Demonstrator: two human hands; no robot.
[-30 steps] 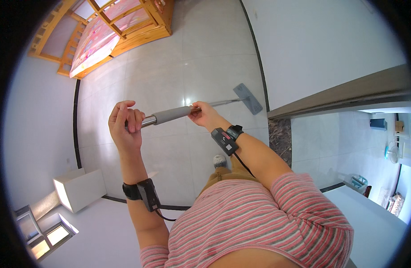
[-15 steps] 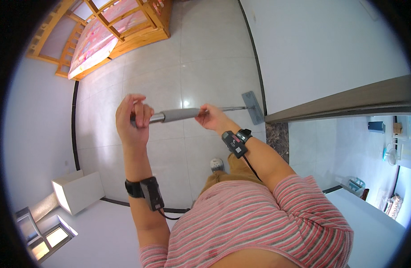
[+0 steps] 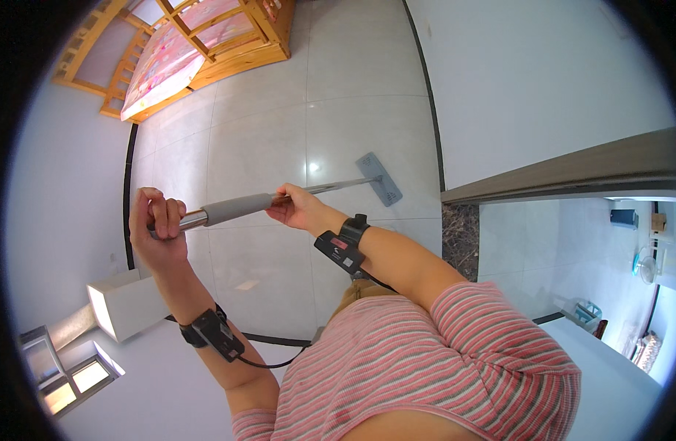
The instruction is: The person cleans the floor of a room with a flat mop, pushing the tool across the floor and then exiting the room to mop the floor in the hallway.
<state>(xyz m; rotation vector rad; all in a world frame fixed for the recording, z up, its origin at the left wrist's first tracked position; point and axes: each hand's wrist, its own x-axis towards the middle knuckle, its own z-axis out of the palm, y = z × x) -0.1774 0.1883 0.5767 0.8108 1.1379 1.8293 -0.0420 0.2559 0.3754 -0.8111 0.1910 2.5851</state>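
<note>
A flat mop (image 3: 239, 209) with a metal pole and a grey foam grip slants across the view. My left hand (image 3: 160, 223) is closed round the top end of its handle, at the left. Lower on the pole, just past the foam grip, the fingers of my right hand (image 3: 294, 208) are wrapped round the metal. The mop's grey rectangular head (image 3: 380, 179) lies flat on the pale tiled floor (image 3: 261, 147), a short way from the right wall. Both wrists carry black strapped devices with cables.
A wooden bunk bed (image 3: 206, 62) with pink bedding stands at the far left. At the right, a dark stone threshold (image 3: 461, 241) leads to another room with a fan (image 3: 646, 269) and a light blue stool (image 3: 586, 312). A white box-shaped cabinet (image 3: 125, 305) is at the lower left.
The mop has been drawn left, its head moving away from the right wall. Both hands have shifted left and toward me, still holding the pole.
</note>
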